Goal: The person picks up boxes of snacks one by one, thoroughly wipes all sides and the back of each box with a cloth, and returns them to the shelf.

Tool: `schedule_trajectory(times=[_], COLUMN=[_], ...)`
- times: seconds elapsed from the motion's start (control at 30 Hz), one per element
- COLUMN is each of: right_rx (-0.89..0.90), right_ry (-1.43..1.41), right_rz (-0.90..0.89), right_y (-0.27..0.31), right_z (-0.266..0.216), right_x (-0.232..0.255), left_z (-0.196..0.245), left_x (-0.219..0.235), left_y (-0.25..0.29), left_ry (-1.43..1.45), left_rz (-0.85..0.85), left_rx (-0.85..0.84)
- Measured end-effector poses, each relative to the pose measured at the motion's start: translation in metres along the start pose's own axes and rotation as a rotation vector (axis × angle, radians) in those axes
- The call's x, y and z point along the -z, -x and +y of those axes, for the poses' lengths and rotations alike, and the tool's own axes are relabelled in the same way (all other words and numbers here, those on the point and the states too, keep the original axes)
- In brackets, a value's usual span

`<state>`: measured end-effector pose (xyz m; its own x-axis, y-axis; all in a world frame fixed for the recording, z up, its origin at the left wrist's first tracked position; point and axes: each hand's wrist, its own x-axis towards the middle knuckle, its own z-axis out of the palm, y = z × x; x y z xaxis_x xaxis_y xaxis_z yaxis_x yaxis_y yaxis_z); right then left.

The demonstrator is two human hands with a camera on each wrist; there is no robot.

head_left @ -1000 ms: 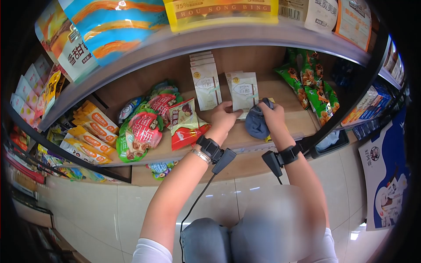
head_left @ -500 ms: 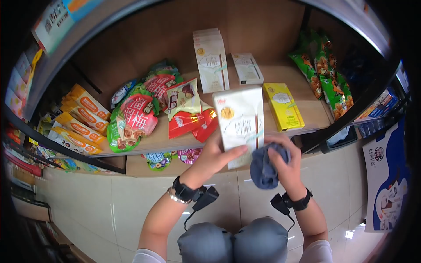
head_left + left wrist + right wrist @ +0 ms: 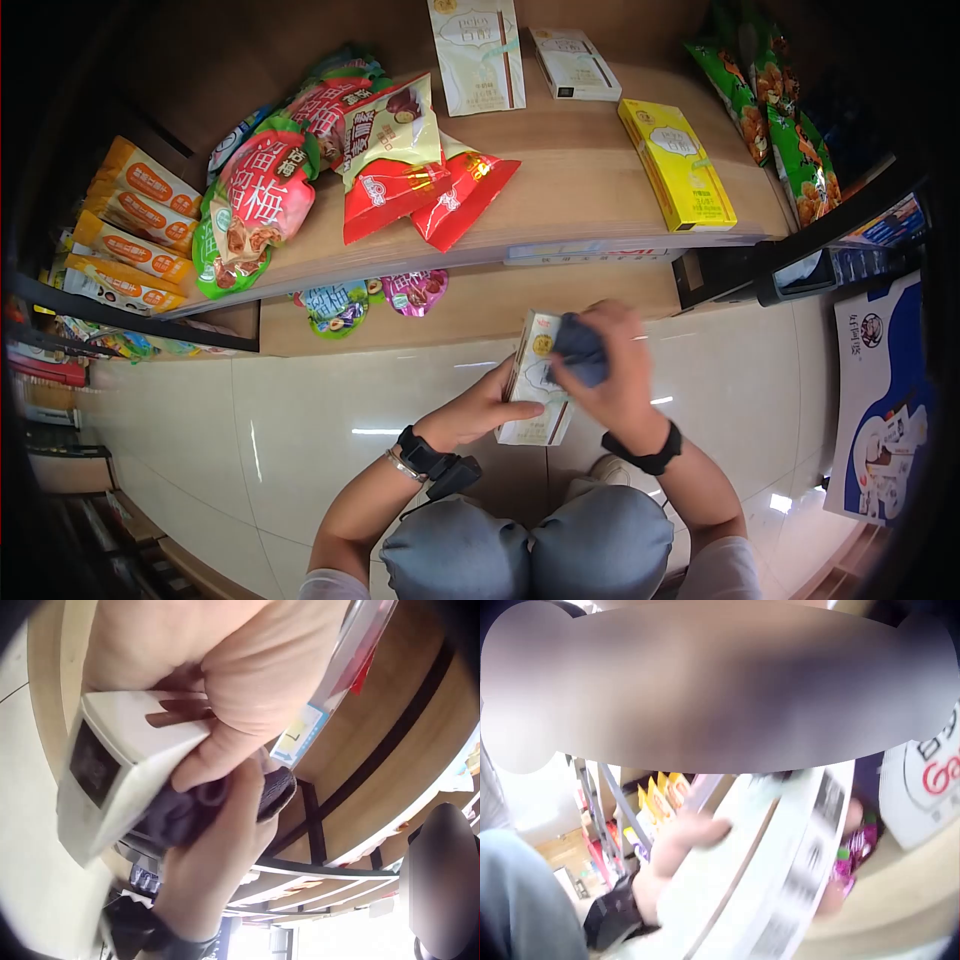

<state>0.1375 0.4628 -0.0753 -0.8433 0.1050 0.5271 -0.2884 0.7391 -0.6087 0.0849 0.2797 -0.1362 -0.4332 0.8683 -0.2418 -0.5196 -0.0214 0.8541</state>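
In the head view my left hand (image 3: 478,405) grips a white snack-stick box (image 3: 535,425) above the knees, thumb across its lower front. My right hand (image 3: 622,375) holds a bunched blue-grey cloth (image 3: 580,350) against the box's upper front. From the left wrist, the dark cloth (image 3: 176,814) shows between the box (image 3: 90,802) and the right-hand fingers. The right wrist view is partly blurred over; below that, the box (image 3: 772,855) stands tilted with the left thumb on its face.
On the shelf (image 3: 560,190) lie a yellow box (image 3: 675,170) and a white box (image 3: 578,65), beside an upright white box (image 3: 480,60). Red-and-cream bags (image 3: 395,170), plum bags (image 3: 260,200) and orange packs (image 3: 140,225) fill the left; green bags (image 3: 800,170) lean at right. Purple packets (image 3: 415,290) sit below.
Both hands have come back from the shelf toward the knees with the white box. The cloth has moved up from beside the box's lower corner onto its upper front. The view has tipped downward.
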Motion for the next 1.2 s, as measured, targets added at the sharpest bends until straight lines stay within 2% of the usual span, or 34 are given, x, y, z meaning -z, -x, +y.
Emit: schedule_trajectory(times=[0.03,0.07,0.13,0.27,0.3,0.33,0.37,0.4,0.43,0.47,0.53,0.63,0.7,0.73,0.77,0.8,0.87,0.9,0.93,0.97,1.03,1.07,1.13,1.17,1.2], right_rx=[-0.024,0.022,0.115,-0.063,0.011,0.086,0.162,0.251,0.191,0.127,0.002,0.135,0.135,0.134,0.131,0.010,0.073,0.102,0.175,0.177,0.175,0.048,0.080,0.092,0.164], right_ry=[-0.024,-0.029,-0.046,0.074,0.007,-0.061,-0.130,-0.075,-0.040,-0.005,0.065,-0.079,-0.015,0.015,0.044,0.063,-0.011,-0.044,-0.150,-0.109,-0.031,-0.004,0.010,0.018,-0.035], right_rz=[-0.129,-0.166,-0.241,-0.017,-0.075,-0.132,-0.190,-0.243,-0.171,-0.099,0.044,-0.124,-0.114,-0.110,-0.108,0.012,-0.058,-0.092,-0.207,-0.179,-0.123,-0.041,-0.045,-0.045,-0.171], right_y=[0.010,0.017,0.025,0.003,0.005,0.010,0.014,0.017,0.014,0.007,-0.002,0.015,0.013,0.011,0.009,0.001,0.008,0.014,0.020,0.017,0.007,0.002,0.003,0.006,0.017], right_z=[0.000,0.001,0.002,0.025,0.022,0.016,0.011,0.007,0.010,0.018,0.027,0.013,0.016,0.019,0.022,0.025,0.022,0.019,0.012,0.013,0.017,0.026,0.021,0.018,0.014], right_x=[-0.011,-0.020,-0.031,-0.035,-0.039,-0.043,-0.047,-0.050,-0.049,-0.047,-0.044,-0.049,-0.047,-0.046,-0.045,-0.044,-0.048,-0.050,-0.053,-0.052,-0.049,-0.048,-0.050,-0.050,-0.053], left_z=[-0.005,-0.011,-0.013,-0.020,-0.019,-0.022,-0.027,-0.029,-0.030,-0.031,-0.026,-0.033,-0.033,-0.026,-0.024,-0.024,-0.024,-0.025,-0.026,-0.027,-0.029,-0.028,-0.031,-0.033,-0.035], left_x=[0.002,0.006,0.009,0.012,0.010,0.011,0.014,0.015,0.016,0.016,0.011,0.013,0.020,0.011,0.010,0.010,0.010,0.010,0.012,0.014,0.012,0.008,0.005,0.007,0.011], left_y=[-0.003,-0.004,-0.003,-0.005,-0.006,-0.009,-0.009,-0.007,-0.005,-0.008,-0.008,-0.006,-0.005,0.000,0.002,0.004,0.005,0.006,0.007,0.007,0.006,0.006,0.005,0.005,0.007], left_ry=[-0.003,0.104,0.054,0.160,0.200,0.019,0.053,0.088,0.122,0.033,0.148,0.152,0.117,0.126,0.149,0.171,0.181,0.118,0.055,-0.008,0.024,0.082,0.120,0.135,0.149], left_rz=[0.023,0.040,0.063,0.037,0.042,0.046,0.060,0.074,0.087,0.054,0.044,0.091,0.077,0.137,0.121,0.107,0.080,0.079,0.078,0.078,0.057,0.047,0.054,0.074,0.096], left_rx=[-0.033,-0.005,0.001,0.046,0.055,-0.051,-0.003,0.044,0.091,0.019,0.020,0.004,0.035,-0.022,-0.013,-0.005,-0.030,0.029,0.084,0.139,0.049,0.029,-0.004,0.034,0.072])
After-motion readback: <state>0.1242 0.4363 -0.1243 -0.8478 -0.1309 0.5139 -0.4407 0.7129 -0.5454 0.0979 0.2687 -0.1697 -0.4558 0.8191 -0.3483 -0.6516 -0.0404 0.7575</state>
